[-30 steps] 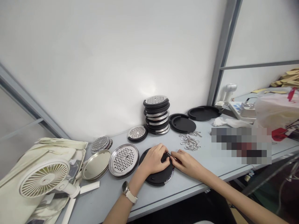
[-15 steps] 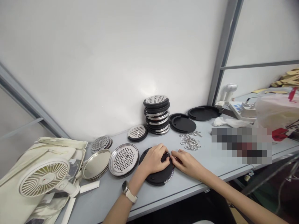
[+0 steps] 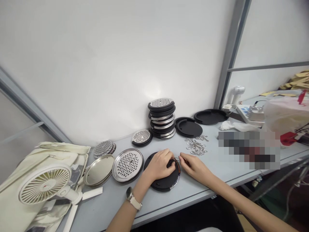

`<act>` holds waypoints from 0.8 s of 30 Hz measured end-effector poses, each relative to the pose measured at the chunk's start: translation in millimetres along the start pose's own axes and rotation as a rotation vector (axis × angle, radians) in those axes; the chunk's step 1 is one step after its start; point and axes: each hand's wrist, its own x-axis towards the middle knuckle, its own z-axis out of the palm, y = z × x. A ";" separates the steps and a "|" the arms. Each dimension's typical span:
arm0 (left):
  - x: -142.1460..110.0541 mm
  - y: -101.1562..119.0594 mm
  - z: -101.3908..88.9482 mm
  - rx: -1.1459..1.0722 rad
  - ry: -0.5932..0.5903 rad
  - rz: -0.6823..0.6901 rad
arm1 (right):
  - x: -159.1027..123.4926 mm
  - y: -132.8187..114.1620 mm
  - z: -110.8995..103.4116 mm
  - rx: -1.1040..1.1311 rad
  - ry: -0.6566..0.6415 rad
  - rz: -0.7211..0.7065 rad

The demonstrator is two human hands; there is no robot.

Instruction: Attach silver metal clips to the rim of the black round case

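Note:
My left hand point(image 3: 159, 165) lies curled on top of a black round disc point(image 3: 164, 182) with a shiny metal rim, pressing it to the grey table point(image 3: 169, 203). My right hand point(image 3: 194, 167) sits just right of the disc, its fingertips pinched on a small metal wire clip point(image 3: 178, 159) at the disc's edge. A loose heap of metal wire clips point(image 3: 196, 146) lies a little beyond my right hand. A watch is on my left wrist.
A stack of black-rimmed perforated discs point(image 3: 162, 117) stands at the back, with single perforated metal plates point(image 3: 127, 164) and plain metal lids point(image 3: 98, 170) to the left. Black rings point(image 3: 188, 128) lie at the back right. A white fan point(image 3: 44, 186) rests on a cream bag at far left.
My right hand has drawn slightly to the right, away from my left hand, with the wire clip now showing between them. The left hand and disc stay put.

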 end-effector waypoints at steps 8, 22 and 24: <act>0.7 0.5 -0.3 0.018 0.003 -0.008 | 2.2 0.7 1.0 -0.010 0.005 0.048; -0.1 1.1 -0.7 -0.014 0.014 -0.022 | 2.2 6.2 5.1 -0.083 -0.060 0.054; -0.1 0.9 -0.5 -0.012 0.015 -0.022 | 2.4 6.0 4.9 -0.086 -0.059 0.059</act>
